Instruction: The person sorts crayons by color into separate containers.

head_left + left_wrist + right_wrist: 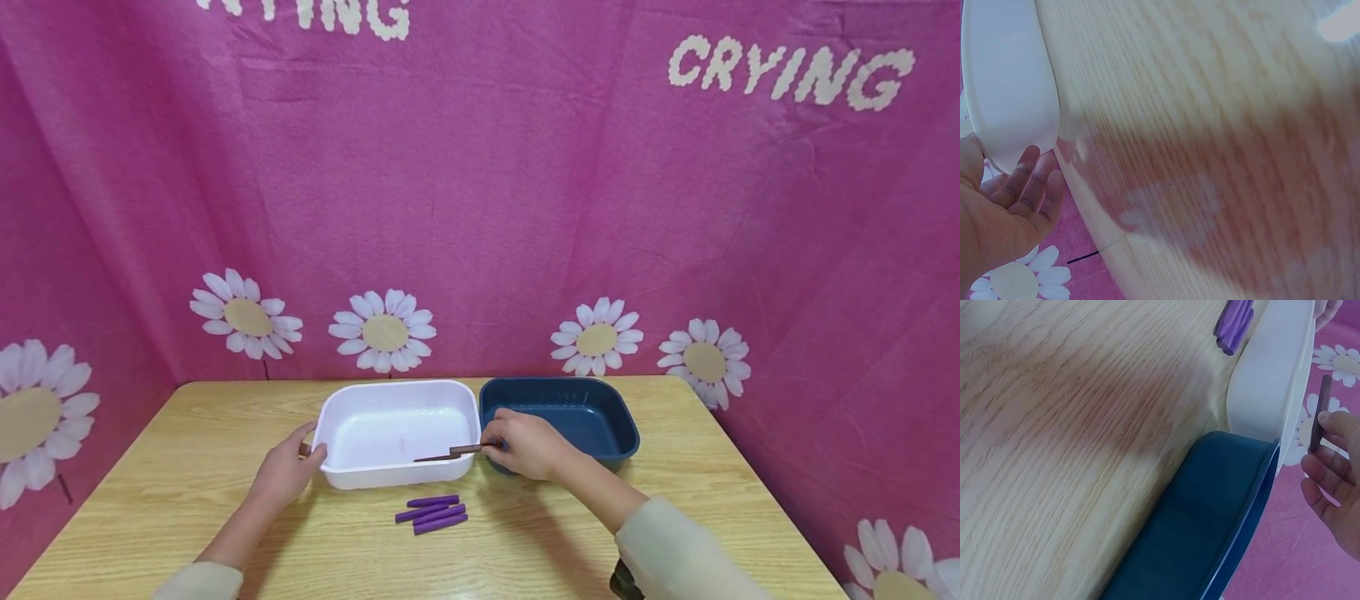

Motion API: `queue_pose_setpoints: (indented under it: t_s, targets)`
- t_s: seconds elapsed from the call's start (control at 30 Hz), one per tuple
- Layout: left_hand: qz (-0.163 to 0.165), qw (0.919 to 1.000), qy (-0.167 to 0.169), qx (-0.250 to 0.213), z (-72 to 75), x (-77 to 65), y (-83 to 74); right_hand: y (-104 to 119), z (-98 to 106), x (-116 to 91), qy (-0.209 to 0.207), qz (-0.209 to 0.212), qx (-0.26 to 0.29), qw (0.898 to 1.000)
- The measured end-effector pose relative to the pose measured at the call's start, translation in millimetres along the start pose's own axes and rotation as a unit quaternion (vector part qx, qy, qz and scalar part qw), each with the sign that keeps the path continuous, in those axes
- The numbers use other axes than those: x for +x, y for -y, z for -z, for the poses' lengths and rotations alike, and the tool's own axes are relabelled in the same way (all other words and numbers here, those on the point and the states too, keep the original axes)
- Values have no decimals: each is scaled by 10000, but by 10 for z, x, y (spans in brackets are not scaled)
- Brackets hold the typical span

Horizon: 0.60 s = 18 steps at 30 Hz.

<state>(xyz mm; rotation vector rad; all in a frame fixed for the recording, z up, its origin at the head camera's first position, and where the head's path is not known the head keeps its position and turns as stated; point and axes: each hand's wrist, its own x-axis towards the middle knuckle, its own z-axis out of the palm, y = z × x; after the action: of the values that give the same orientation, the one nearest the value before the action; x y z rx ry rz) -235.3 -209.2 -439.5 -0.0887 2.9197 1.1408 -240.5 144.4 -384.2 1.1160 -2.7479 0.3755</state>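
sticks of purple (439, 514) are lying nearest us on the table (337, 550); we are judging them outstanding. the left hand (285, 469) is gripping the white tray (390, 477) by its rim, while the right hand (528, 443) is pinching a brown stick (467, 448) above it, not yet releasing. the blue tray (600, 427) is standing alongside.

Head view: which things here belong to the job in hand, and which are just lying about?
In the job:
brown stick, held in the right hand
white bin, touched by the left hand
dark blue bin, beside the white one, probably

Lying about or backdrop:
purple sticks, untouched on the table, though perhaps for later
pink flowered cloth
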Motion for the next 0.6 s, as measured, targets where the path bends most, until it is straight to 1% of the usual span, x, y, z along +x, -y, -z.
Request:
queue_pose_setpoints:
  t_s: [0.23,0.43,0.6]
  targets:
    - [-46,10000,-43,-6,-3,3,-7,34,4,81,-3,61,-58,10000]
    - [-41,10000,-26,-8,-9,4,2,71,-33,163,-22,113,-30,9999]
    - [-66,10000,-32,-13,-9,1,-4,92,-80,218,-19,-22,20,10000]
